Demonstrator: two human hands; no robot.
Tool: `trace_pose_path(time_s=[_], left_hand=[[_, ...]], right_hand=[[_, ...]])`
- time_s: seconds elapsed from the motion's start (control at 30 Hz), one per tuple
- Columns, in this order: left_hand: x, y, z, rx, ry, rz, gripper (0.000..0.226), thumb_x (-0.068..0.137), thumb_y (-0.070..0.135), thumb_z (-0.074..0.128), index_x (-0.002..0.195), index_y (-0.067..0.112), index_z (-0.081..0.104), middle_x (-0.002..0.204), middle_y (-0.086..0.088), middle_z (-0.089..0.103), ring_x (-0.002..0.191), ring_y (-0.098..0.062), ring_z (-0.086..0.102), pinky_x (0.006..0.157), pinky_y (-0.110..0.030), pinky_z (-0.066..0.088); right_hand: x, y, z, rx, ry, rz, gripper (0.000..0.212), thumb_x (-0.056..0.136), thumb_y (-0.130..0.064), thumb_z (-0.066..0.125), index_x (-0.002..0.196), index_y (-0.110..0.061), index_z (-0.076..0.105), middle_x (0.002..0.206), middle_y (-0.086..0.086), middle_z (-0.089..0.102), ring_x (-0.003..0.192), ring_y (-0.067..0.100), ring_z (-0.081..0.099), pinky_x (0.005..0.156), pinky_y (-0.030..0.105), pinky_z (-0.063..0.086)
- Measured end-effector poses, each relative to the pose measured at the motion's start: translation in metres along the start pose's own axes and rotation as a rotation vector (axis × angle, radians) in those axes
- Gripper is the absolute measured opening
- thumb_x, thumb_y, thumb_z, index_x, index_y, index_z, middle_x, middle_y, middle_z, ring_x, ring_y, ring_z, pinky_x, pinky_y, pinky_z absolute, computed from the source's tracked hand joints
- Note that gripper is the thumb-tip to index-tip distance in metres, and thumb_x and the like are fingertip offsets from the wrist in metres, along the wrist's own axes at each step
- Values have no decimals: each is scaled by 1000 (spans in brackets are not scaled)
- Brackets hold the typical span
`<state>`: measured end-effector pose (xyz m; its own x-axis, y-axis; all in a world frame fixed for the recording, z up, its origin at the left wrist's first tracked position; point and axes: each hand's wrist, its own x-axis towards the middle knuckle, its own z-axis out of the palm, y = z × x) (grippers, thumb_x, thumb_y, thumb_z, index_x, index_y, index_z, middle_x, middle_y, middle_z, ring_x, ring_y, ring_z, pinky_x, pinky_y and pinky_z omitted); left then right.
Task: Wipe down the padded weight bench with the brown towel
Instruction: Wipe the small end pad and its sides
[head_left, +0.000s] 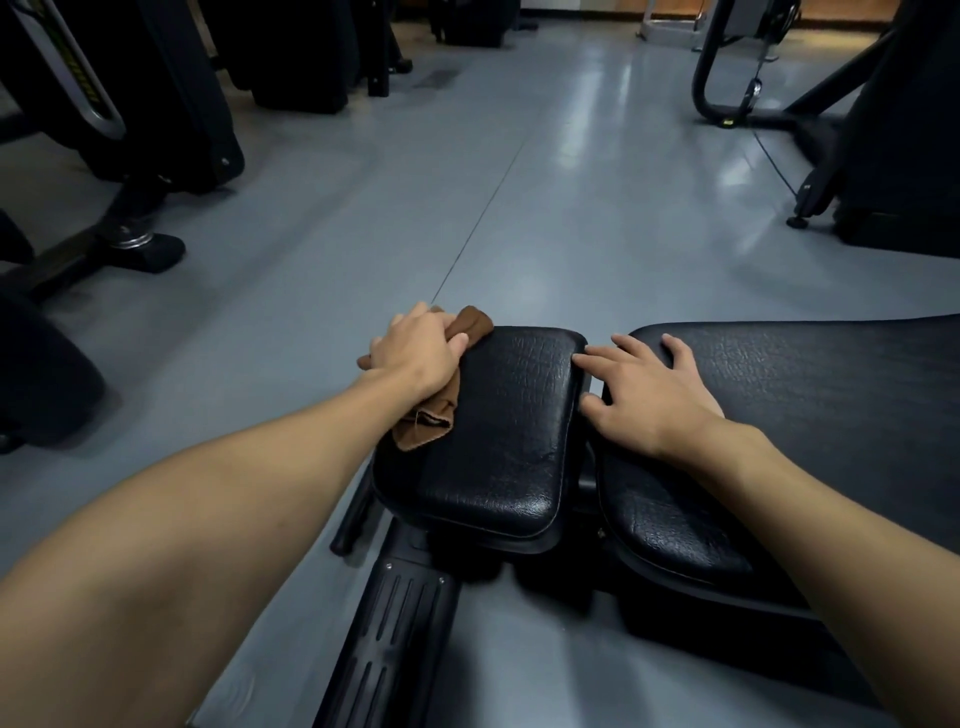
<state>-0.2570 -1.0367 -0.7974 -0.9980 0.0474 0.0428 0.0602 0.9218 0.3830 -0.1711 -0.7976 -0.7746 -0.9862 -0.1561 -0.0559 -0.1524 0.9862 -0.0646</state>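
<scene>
Two bare forearms reach in from the near edge of the view toward the padded weight bench (519, 467); below them the bench's black ribbed base rail (395, 639) runs along the grey floor (519, 208). On the left, the left hand (410, 348) lies over the brown towel (427, 423) at the far left corner of the small seat pad (498, 415); its fingers (457, 343) are curled round the bunched cloth and press it to the pad's left edge, one end sticking out past the knuckles, the other trailing back under the wrist; how far the fingers wrap beneath it is hard to tell. To the right, the right hand (649, 395) rests flat on the left end of the long back pad (805, 395), fingers straight and spread, holding nothing; the fingertips reach the gap between the two pads, the foremost seemingly touching the seat pad's right edge. Dark gym machines (156, 104) stand well apart on the floor beyond.
</scene>
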Motion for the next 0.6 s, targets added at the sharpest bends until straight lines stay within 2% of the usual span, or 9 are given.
trace_pose_path(time_s=[0.13, 0.3, 0.37, 0.6], left_hand=[[-10, 30, 5, 33, -24, 202, 34, 98, 46, 46, 125, 33, 61, 116, 0, 52, 116, -28, 48, 94, -47, 41], [-18, 41, 6, -1, -90, 349, 41, 99, 39, 46, 140, 42, 44, 126, 4, 49, 122, -25, 44, 99, -48, 38], [-27, 35, 3, 14, -131, 436, 44, 99, 36, 46, 142, 46, 39, 129, 5, 47, 123, -24, 43, 99, -50, 37], [-93, 21, -11, 19, -158, 673, 38, 97, 34, 49, 133, 44, 46, 123, 12, 46, 107, -15, 44, 89, -45, 40]], right_hand=[[1, 1, -1, 26, -5, 6, 54, 94, -38, 34, 147, -34, 37, 157, -12, 33, 149, 9, 13, 119, 54, -3], [2, 2, -6, 125, 12, 41, 52, 93, -22, 31, 143, -27, 43, 142, -4, 53, 147, 5, 17, 119, 50, 0], [2, 3, -7, 127, 2, 32, 51, 94, -19, 30, 142, -28, 44, 142, -4, 53, 147, 6, 18, 119, 50, 0], [-3, 0, -6, 57, -31, 0, 54, 94, -18, 33, 147, -28, 38, 155, -11, 39, 148, 10, 17, 119, 53, 1]])
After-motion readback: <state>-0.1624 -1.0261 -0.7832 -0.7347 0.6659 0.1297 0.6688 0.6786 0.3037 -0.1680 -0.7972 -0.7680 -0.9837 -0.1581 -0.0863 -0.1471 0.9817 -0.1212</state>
